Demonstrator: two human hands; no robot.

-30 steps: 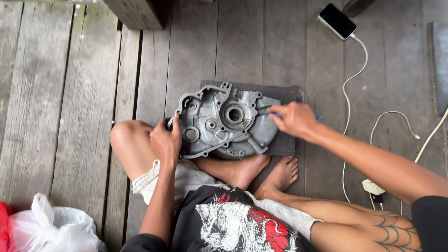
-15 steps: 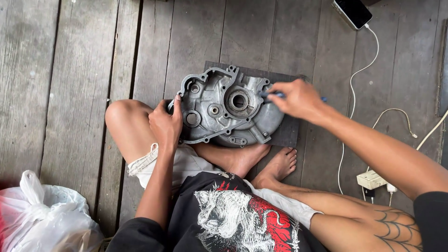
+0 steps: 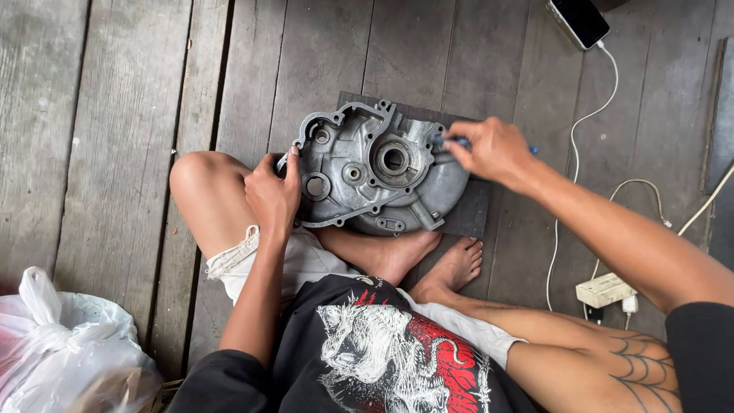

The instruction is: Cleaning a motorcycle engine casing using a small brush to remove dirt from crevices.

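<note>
A grey cast-metal engine case (image 3: 367,172) with a round bearing bore lies on a dark mat (image 3: 466,210) on the plank floor, in front of my crossed legs. My left hand (image 3: 273,195) grips the case's left edge, thumb on the rim. My right hand (image 3: 489,149) is closed around a thin blue-handled tool (image 3: 451,141), whose tip rests at the case's upper right rim near the bore. Only the tool's ends show past my fingers.
A phone (image 3: 579,21) lies at the top right with a white cable (image 3: 569,153) running down to a white power adapter (image 3: 604,291). A white plastic bag (image 3: 61,352) sits at the lower left. My bare feet (image 3: 428,264) rest just below the case.
The view has shifted, so the case and hands sit higher in the picture. My right hand has edged slightly along the case's upper right rim. The left hand keeps its grip.
</note>
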